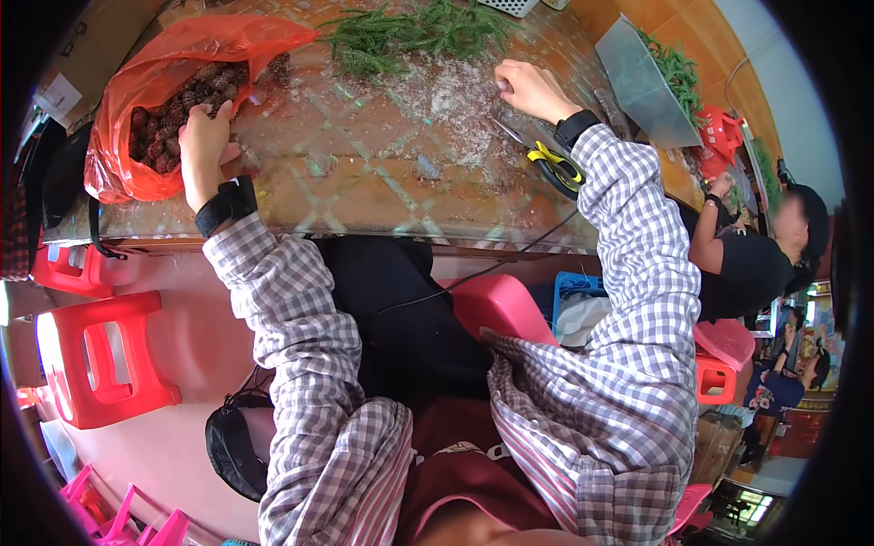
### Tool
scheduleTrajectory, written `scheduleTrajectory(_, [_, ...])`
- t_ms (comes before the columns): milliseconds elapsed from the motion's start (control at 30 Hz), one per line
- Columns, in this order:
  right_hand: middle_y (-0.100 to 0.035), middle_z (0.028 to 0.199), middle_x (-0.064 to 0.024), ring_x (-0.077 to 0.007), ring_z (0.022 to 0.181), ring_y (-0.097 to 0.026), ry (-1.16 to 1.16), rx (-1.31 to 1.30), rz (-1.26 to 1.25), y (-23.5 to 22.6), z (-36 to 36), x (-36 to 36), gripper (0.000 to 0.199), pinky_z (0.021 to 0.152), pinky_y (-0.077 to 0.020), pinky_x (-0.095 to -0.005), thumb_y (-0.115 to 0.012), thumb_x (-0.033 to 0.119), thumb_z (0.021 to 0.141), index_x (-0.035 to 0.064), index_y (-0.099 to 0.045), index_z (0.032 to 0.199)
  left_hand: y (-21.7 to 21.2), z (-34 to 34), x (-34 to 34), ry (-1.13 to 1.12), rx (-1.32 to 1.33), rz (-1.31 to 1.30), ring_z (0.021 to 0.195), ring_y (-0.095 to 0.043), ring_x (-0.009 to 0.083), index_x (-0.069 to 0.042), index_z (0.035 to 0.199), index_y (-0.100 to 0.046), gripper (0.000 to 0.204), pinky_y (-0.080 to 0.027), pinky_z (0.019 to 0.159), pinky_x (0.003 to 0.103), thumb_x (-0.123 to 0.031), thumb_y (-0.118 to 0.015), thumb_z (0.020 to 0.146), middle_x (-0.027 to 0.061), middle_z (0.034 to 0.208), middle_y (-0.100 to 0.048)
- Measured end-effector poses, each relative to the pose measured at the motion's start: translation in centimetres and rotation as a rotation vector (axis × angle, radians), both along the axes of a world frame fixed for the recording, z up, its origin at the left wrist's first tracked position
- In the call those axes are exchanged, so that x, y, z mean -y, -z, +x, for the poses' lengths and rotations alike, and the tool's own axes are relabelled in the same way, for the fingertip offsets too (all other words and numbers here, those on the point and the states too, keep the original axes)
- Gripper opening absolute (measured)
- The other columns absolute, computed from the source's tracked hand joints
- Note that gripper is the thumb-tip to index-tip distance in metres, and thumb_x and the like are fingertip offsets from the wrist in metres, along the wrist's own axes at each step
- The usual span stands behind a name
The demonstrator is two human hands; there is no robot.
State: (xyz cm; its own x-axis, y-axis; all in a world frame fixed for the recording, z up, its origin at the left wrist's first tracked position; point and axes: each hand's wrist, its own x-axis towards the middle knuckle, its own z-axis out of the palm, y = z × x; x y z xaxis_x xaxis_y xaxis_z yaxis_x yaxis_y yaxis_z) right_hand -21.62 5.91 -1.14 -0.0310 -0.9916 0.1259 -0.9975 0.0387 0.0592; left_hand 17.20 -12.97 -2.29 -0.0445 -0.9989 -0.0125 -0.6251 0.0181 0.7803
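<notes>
Here, at the upper left of the frame, the left hand [205,150] reached into the mouth of a red plastic bag [150,68] lying on the glass-topped bench [364,182], its fingers curled among small brown pine cones [168,114] (whether it had actually closed on one, I cannot tell). The right hand [533,88], toward the upper middle-right, was curled into a loose fist on the bench, possibly pinching something small, though that was hidden. Just beside its wrist lay yellow-handled scissors [555,164], and green sprigs [410,36] were spread along the top edge above a dusting of white crumbs.

The cones looked light, stiff and rough-scaled, likely a bit brittle at the tips, so they would best be taken round the body between fingertips. The bag was thin and slippery, liable to slump. Red stools [100,364] stood at lower left.
</notes>
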Motion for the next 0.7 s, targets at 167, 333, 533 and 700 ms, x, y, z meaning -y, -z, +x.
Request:
scheduleTrajectory(167, [-0.054,0.076,-0.0085,-0.0280,0.071,-0.056,0.045,0.004,-0.077,0.1,0.1,-0.1,0.014,0.060,-0.0442,-0.0373,-0.063,0.007,0.071,0.0021,-0.052,0.078,0.5,0.0,0.1,-0.032,-0.022,-0.009,0.062,-0.064,0.0233,0.002,0.123,-0.046,0.056,-0.054,0.053,0.028,-0.034,-0.059,0.082,0.0244,0.108,-0.053])
scheduleTrajectory(333, [-0.054,0.077,-0.0095,-0.0260,0.070,-0.057,-0.016,0.104,-0.087,0.8,-1.6,0.2,0.013,0.060,-0.0446,-0.0355,-0.064,0.006,0.071,0.0004,-0.053,0.077,0.5,0.1,0.3,-0.026,-0.045,0.007,0.062,-0.064,0.0219,0.003,0.124,-0.045,0.058,-0.054,0.051,0.028,-0.035,-0.059,0.082,0.0232,0.106,-0.054])
scheduleTrajectory(533, [-0.057,0.088,-0.0081,-0.0250,0.078,-0.059,-0.042,0.258,-0.054,1.1,-2.7,0.1,0.009,0.066,-0.0468,-0.0357,-0.060,0.004,0.074,0.0025,-0.058,0.082,0.5,0.0,0.1,0.001,-0.138,0.024,0.062,-0.063,0.0204,0.004,0.124,-0.045,0.059,-0.054,0.051,0.029,-0.036,-0.058,0.083,0.0209,0.101,-0.057])
scheduleTrajectory(700, [-0.057,0.090,-0.0075,-0.0247,0.077,-0.059,-0.037,0.253,-0.021,1.6,-2.8,0.0,0.009,0.065,-0.0470,-0.0354,-0.060,0.004,0.075,0.0030,-0.059,0.084,0.7,-0.1,0.0,0.028,-0.136,0.068,0.063,-0.064,0.0199,0.004,0.124,-0.045,0.060,-0.054,0.051,0.029,-0.037,-0.058,0.083,0.0199,0.100,-0.058])
